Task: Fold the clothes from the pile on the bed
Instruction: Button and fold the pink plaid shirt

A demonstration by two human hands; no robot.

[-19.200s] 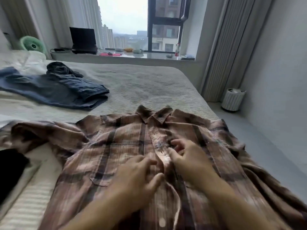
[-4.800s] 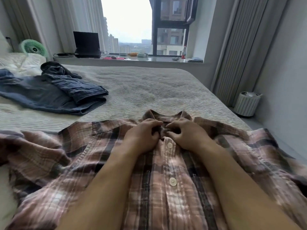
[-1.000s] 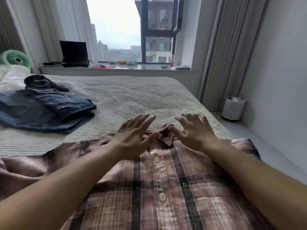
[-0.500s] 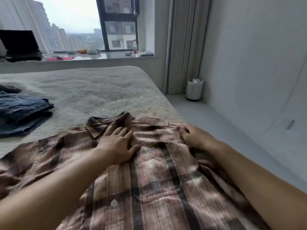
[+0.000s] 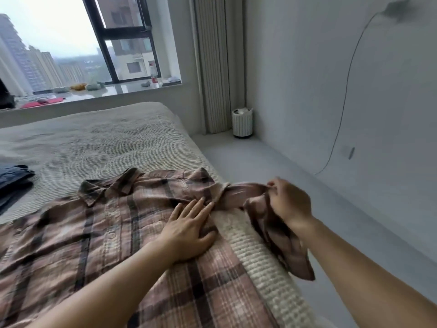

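- Shirt [image 5: 99, 235]: a pink-and-brown plaid one is laid front-up and buttoned on the bed [image 5: 94, 143], its collar [image 5: 111, 188] turned toward the window [image 5: 71, 43].
- The left hand [image 5: 189, 233] is pressed flat on the shirt's chest near the shoulder seam, fingers spread and nothing gripped.
- The right hand [image 5: 288, 204] is closed around the sleeve [image 5: 238, 194], which is lifted off the bed edge and drawn out taut from the shoulder.
- The rest of the sleeve is seen hanging in loose folds below the right hand, over the side of the bed and above the floor [image 5: 295, 171].
- A strip of the ribbed, cream-coloured bed cover is left bare between the shirt's body and the hanging sleeve.
- Dark blue folded clothes [image 5: 11, 178] are seen at the left edge of the bed, well apart from the shirt.
- A small white ribbed bin [image 5: 242, 123] is stood on the floor in the corner, just beside the pale curtain [image 5: 212, 67].
- Small items and a bottle [image 5: 154, 73] are set along the window sill [image 5: 106, 91]; they are too small to be told apart.
- A thin dark cord [image 5: 343, 102] is run down the right wall.
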